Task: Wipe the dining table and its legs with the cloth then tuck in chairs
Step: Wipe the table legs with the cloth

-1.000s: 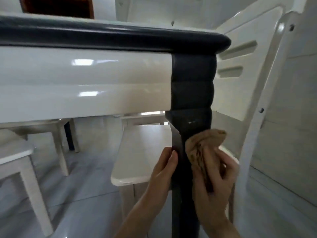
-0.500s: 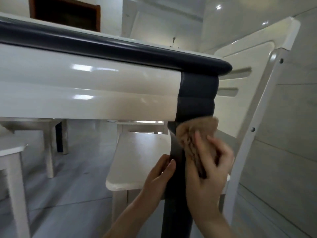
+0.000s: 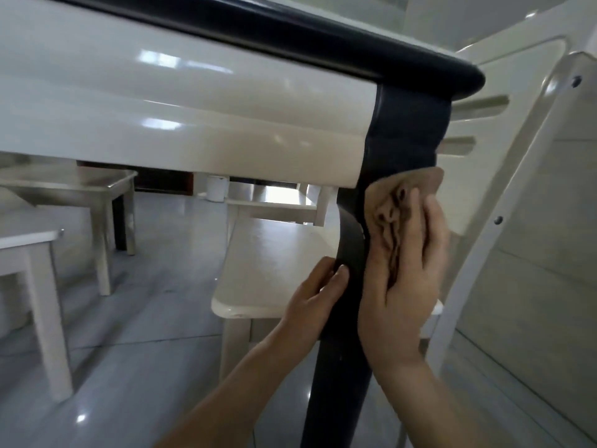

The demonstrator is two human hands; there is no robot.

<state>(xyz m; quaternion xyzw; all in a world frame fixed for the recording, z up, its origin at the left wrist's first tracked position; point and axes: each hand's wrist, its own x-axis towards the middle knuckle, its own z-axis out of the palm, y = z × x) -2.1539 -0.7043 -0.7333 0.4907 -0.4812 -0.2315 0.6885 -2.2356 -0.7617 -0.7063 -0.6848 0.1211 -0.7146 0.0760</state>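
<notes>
The dining table has a glossy white apron point(image 3: 181, 118) under a dark rounded top edge, and a dark corner leg point(image 3: 349, 240) runs down the middle right. My right hand point(image 3: 403, 286) presses a crumpled brown cloth point(image 3: 394, 202) against the upper part of that leg, fingers straight over the cloth. My left hand point(image 3: 316, 295) rests on the leg's left side just below, fingers laid flat against it.
A white chair point(image 3: 504, 195) stands right behind the leg, its seat point(image 3: 274, 260) reaching under the table and its back against the right wall. More white chairs point(image 3: 38, 253) stand at the left on the glossy tiled floor point(image 3: 145, 350).
My right hand has slid the cloth up the leg toward the table corner. The left hand stays on the leg. My view has moved closer and tilted.
</notes>
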